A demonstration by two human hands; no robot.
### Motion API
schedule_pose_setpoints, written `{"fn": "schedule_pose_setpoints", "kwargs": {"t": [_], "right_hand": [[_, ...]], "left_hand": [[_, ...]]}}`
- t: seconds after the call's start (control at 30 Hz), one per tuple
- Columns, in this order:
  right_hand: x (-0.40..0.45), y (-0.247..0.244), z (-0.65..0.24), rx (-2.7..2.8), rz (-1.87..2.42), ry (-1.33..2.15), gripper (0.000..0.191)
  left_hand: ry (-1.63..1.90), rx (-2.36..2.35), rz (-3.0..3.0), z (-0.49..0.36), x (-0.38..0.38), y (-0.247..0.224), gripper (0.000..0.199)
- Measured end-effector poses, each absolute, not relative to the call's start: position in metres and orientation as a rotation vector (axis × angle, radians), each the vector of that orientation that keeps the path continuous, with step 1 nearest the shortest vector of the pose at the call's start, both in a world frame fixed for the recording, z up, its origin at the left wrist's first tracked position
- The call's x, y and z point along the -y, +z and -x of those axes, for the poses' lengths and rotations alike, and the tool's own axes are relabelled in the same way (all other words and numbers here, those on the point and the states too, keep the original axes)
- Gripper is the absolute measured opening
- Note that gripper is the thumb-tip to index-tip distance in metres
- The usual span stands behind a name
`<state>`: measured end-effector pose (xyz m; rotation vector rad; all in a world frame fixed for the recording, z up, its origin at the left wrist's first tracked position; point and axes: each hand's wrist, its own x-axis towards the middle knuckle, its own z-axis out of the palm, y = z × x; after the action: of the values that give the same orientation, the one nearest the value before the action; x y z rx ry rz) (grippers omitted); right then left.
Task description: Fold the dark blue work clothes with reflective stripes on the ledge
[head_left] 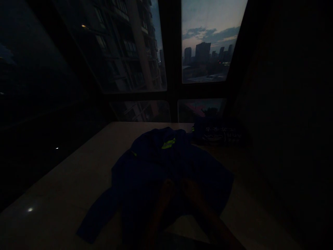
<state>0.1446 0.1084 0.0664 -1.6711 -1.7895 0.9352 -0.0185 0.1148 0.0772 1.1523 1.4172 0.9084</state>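
Observation:
A dark blue garment (pixel 145 170) with yellow-green patches lies spread on a pale surface (pixel 59 187), one sleeve stretched toward the lower left. My left hand (pixel 166 189) rests on its lower middle, fingers curled in at the cloth. Close by on the right, my right hand (pixel 189 189) is also curled at the garment, with a small gap between the two hands. The scene is very dark, so the fingertips and whatever cloth they pinch are hard to make out.
At the back right sits a dark bundle (pixel 221 133) with white lettering, next to the garment. Window frames (pixel 173 93) rise behind the surface, with buildings and a dusky sky outside. A dark wall stands on the right.

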Motion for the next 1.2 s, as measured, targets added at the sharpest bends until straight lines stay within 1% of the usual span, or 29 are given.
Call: {"fn": "schedule_pose_setpoints", "kwargs": {"t": [0.1,0.2,0.37,0.47,0.67,0.83,0.9,0.97,1.1,1.13,1.2], "right_hand": [[-0.114,0.046,-0.146,1.538,1.601,1.05,0.037],[-0.129,0.035,-0.145,1.314,1.511,1.128,0.04],[-0.162,0.036,-0.146,1.218,1.447,1.187,0.051],[-0.174,0.039,-0.145,1.238,1.404,1.185,0.047],[-0.164,0.036,-0.138,1.417,1.334,1.064,0.028],[-0.156,0.034,-0.15,1.496,1.312,0.951,0.02],[-0.155,0.042,-0.157,1.544,1.273,0.933,0.021],[-0.149,0.057,-0.16,1.657,1.306,0.842,0.024],[-0.12,0.096,-0.149,1.964,1.475,0.44,0.031],[-0.112,0.102,-0.143,2.014,1.46,0.406,0.032],[-0.097,0.107,-0.13,2.101,1.411,0.457,0.031]], "left_hand": [[0.901,-1.401,-1.145,0.024,-0.106,0.055,0.039],[0.9,-1.359,-1.147,0.03,-0.099,0.05,0.041],[0.96,-1.41,-1.174,0.029,-0.095,0.048,0.04],[0.941,-1.453,-1.206,0.028,-0.095,0.046,0.039],[0.951,-1.524,-1.274,0.029,-0.094,0.047,0.044],[0.983,-1.536,-1.316,0.027,-0.09,0.056,0.045],[0.982,-1.555,-1.317,0.027,-0.09,0.058,0.045],[0.972,-1.574,-1.302,0.027,-0.091,0.057,0.045],[0.929,-1.642,-1.307,0.03,-0.093,0.052,0.044],[0.92,-1.672,-1.312,0.032,-0.093,0.051,0.043],[0.913,-1.726,-1.308,0.034,-0.094,0.048,0.044]]}}
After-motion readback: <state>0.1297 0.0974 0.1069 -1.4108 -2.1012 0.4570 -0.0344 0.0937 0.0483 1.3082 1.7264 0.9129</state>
